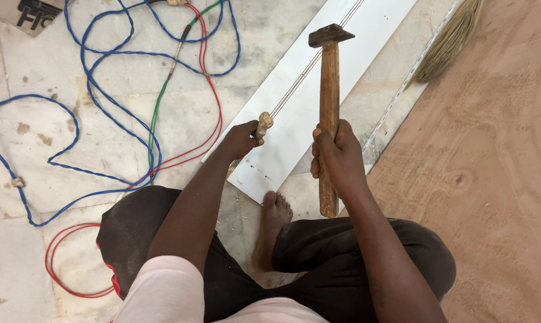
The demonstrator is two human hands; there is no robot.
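Observation:
My right hand (pixel 336 157) grips the wooden handle of a hammer (pixel 328 78), whose dark metal head is raised and points away from me. My left hand (pixel 242 139) holds a chisel with a worn wooden knob (pixel 264 122) upright against the near left edge of a long white panel (pixel 318 90). The panel lies on the marble floor and has thin grooved lines running along it. My bare foot (pixel 271 224) rests just below the panel's near end. I sit on the floor in dark trousers.
Blue, red and green wires (pixel 103 90) loop across the marble floor on the left. A large plywood sheet (pixel 491 179) covers the floor on the right. A straw broom (pixel 450 39) and a long ruler (pixel 396 104) lie beside the panel.

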